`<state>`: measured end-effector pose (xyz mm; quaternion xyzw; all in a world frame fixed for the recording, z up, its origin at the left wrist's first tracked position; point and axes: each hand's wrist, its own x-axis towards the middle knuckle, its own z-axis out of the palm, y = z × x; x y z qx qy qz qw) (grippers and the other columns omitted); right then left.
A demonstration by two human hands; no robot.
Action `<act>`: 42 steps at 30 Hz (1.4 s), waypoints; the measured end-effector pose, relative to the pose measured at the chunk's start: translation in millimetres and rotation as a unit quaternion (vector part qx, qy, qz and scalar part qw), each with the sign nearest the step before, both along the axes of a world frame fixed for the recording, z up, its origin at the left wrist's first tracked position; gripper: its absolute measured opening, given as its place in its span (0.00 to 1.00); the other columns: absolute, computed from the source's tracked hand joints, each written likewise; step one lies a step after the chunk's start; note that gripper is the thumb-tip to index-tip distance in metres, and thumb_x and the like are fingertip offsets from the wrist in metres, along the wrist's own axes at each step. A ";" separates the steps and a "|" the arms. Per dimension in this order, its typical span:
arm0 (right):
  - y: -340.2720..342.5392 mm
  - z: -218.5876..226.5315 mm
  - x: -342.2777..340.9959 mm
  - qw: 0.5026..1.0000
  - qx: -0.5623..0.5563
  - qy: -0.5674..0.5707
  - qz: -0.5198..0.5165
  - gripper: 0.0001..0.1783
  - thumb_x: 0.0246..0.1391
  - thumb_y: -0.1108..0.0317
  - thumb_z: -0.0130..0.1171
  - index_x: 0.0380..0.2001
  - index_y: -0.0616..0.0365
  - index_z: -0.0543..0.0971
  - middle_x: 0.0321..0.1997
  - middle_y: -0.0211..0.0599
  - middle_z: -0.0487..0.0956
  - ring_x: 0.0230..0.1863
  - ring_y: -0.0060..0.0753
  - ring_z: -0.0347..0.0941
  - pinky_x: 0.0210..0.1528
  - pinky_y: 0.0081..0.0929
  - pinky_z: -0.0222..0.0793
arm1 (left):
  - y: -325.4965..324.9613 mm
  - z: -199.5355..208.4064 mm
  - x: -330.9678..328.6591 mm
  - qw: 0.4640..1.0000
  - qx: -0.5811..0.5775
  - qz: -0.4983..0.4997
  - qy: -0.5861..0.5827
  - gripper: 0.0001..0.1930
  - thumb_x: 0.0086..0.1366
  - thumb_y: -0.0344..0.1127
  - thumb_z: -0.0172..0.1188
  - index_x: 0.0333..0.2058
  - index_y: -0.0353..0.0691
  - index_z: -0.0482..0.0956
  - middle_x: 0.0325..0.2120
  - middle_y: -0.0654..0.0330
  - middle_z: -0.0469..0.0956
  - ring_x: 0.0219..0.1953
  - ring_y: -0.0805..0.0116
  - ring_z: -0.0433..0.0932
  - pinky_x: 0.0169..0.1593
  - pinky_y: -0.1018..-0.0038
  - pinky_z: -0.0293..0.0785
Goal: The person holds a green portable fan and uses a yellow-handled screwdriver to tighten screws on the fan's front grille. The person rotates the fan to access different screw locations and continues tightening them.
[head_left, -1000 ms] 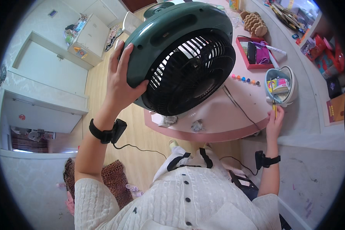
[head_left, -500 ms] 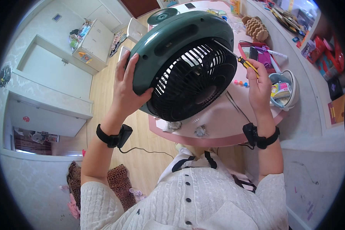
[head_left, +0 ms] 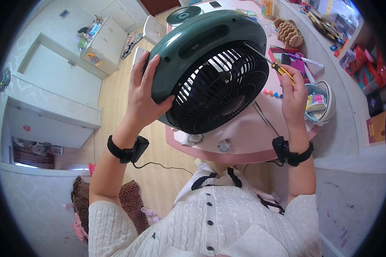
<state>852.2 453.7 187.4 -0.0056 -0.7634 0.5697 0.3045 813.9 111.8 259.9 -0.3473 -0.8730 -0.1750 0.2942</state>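
A round fan housing (head_left: 210, 40), dark green with a black slatted grille (head_left: 227, 94), is tilted up over the table with its grille toward me. My left hand (head_left: 148, 88) grips its left rim, thumb on the grille side and fingers over the green shell. In my right hand (head_left: 294, 96) is a screwdriver (head_left: 283, 73) with a yellow and black handle, held between thumb and fingers. Its metal shaft reaches up and left to the housing's upper right edge, where the grille meets the green rim. Whether the tip sits in a screw is too small to tell.
Beneath the fan is a pink-edged table (head_left: 261, 154) with crumpled wrappers (head_left: 224, 144). To the right stand a pale basket (head_left: 328, 105), a red tray (head_left: 276, 53) and a brown scalloped object (head_left: 289, 33). Farther back lie a green round grille (head_left: 183, 15) and a phone (head_left: 215, 4).
The fan, the screwdriver and my right hand have shifted slightly right in view. My hold on both things is the same, and the shaft still meets the rim.
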 end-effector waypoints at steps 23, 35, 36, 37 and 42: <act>8.9 7.9 -2.7 0.930 0.340 -0.067 -0.125 0.16 0.62 0.56 0.57 0.42 0.57 0.72 0.29 0.44 0.81 0.30 0.51 0.78 0.33 0.38 0.72 | -4.5 -0.1 0.9 1.000 -0.004 0.006 -0.012 0.50 0.38 0.29 0.72 0.65 0.43 0.60 0.65 0.46 0.56 0.66 0.43 0.58 0.66 0.56 0.60; -1.9 23.4 -1.5 0.948 0.297 -0.017 -0.116 0.15 0.58 0.55 0.61 0.36 0.55 0.75 0.28 0.42 0.81 0.29 0.50 0.79 0.31 0.43 0.71 | -6.4 -7.4 -2.1 0.999 0.033 -0.012 -0.008 0.50 0.39 0.33 0.72 0.65 0.52 0.62 0.63 0.48 0.58 0.62 0.41 0.61 0.67 0.46 0.54; -0.5 24.1 -1.9 0.938 0.321 -0.007 -0.132 0.15 0.58 0.54 0.61 0.35 0.55 0.76 0.28 0.42 0.81 0.29 0.49 0.79 0.30 0.42 0.71 | -5.8 -6.7 -1.6 1.000 0.029 -0.009 -0.008 0.50 0.39 0.33 0.72 0.65 0.53 0.62 0.63 0.48 0.58 0.62 0.41 0.61 0.67 0.46 0.54; 1.1 26.2 -2.4 0.936 0.325 -0.005 -0.136 0.15 0.58 0.53 0.60 0.35 0.54 0.77 0.28 0.42 0.81 0.29 0.49 0.79 0.30 0.41 0.71 | -5.2 -6.8 -1.1 1.000 0.025 -0.006 -0.008 0.50 0.39 0.33 0.72 0.65 0.53 0.61 0.63 0.48 0.57 0.63 0.41 0.61 0.67 0.45 0.53; -3.1 24.1 0.0 0.930 0.344 -0.008 -0.129 0.16 0.59 0.52 0.58 0.37 0.53 0.80 0.26 0.43 0.81 0.28 0.51 0.78 0.29 0.41 0.70 | -6.4 -6.8 -0.5 1.000 0.017 -0.003 0.002 0.50 0.40 0.33 0.72 0.66 0.54 0.60 0.64 0.48 0.57 0.63 0.41 0.60 0.67 0.44 0.53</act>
